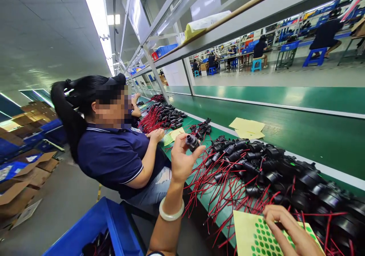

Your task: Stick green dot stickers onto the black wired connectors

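Observation:
Raised in front of me, my left hand [182, 159] grips a small black cylindrical part [192, 142] with a narrower stepped end, between thumb and fingers. At the lower right, my right hand [296, 229] pinches at a yellow sticker sheet [242, 231] dotted with round green stickers. Whether a single sticker is between its fingertips is hidden. Beyond the sheet lies a long heap of similar black parts [253, 161], their thin red wires [222, 195] trailing toward me over the green table's edge.
A co-worker [111, 153] sits close on the left, near another heap of parts [168, 115] and a sticker sheet [172, 135]. A blue bin [82, 225] holding black parts stands below left. Yellow papers [246, 125] lie on the green bench [299, 134] behind a pale strip.

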Action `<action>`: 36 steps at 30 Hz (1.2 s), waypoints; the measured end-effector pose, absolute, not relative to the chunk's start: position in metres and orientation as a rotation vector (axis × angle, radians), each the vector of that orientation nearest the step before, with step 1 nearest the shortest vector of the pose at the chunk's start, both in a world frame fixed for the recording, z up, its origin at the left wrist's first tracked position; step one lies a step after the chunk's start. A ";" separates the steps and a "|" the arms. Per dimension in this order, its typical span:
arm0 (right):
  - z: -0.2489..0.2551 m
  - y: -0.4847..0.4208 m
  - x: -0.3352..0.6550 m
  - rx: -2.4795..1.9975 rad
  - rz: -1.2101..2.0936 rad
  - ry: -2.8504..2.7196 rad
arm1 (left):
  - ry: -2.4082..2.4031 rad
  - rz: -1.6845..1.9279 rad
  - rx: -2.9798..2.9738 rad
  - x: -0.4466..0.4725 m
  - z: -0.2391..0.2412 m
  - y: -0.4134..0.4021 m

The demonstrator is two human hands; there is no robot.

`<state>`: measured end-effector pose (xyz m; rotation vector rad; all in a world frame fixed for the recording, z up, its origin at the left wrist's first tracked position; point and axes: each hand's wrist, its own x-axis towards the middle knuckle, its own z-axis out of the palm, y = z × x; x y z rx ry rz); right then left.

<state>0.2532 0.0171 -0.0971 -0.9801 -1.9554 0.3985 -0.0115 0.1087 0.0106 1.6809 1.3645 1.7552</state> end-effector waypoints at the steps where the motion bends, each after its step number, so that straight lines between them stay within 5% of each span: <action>1: -0.083 0.016 0.251 -0.980 0.412 -1.920 | 1.309 1.708 1.664 -0.006 0.013 0.095; 11: 0.007 -0.014 0.220 -0.883 0.563 -1.839 | 1.520 1.326 1.765 0.064 -0.030 0.010; 18: 0.000 -0.021 0.215 -0.962 0.487 -1.838 | 1.224 1.128 1.995 0.070 -0.033 -0.019; 36: -0.008 -0.030 0.204 -1.035 0.037 -1.974 | 1.342 1.267 2.221 0.067 -0.041 -0.028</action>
